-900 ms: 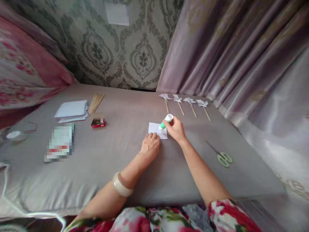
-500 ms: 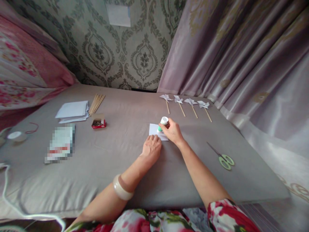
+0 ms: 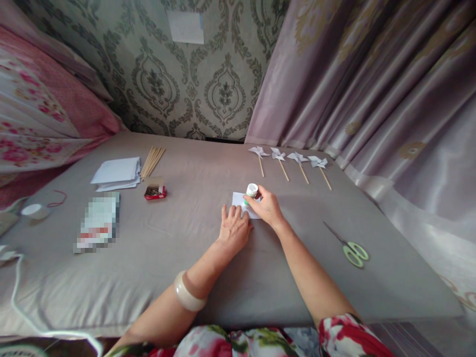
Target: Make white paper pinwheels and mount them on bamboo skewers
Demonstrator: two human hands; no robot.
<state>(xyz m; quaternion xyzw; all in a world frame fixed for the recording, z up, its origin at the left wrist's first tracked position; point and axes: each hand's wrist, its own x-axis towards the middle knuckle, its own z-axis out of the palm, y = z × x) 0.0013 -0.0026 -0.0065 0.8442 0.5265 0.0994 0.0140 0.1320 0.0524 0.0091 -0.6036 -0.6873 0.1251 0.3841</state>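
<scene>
A small white sheet of paper [image 3: 238,199] lies flat on the grey cloth in front of me. My left hand [image 3: 235,228] rests palm down over its near left edge, fingers spread and holding nothing. Pinched between the thumb and fingers of my right hand [image 3: 270,208] is a white and green glue stick [image 3: 252,190]. It stands nearly upright, its lower end down at the paper; the exact contact is hidden by my thumb.
Paper pinwheels [image 3: 298,158] on sticks lie in a row at the back right. Scissors [image 3: 349,248] lie to the right. At left are stacked paper [image 3: 116,171], wooden sticks [image 3: 152,162], a red box [image 3: 155,192] of small metal pieces, a blurred packet [image 3: 99,218] and a white cable [image 3: 17,292].
My right hand has brought the glue stick left across the paper and from tilted to nearly upright. The fingers of my left hand have spread apart. The view has shifted slightly.
</scene>
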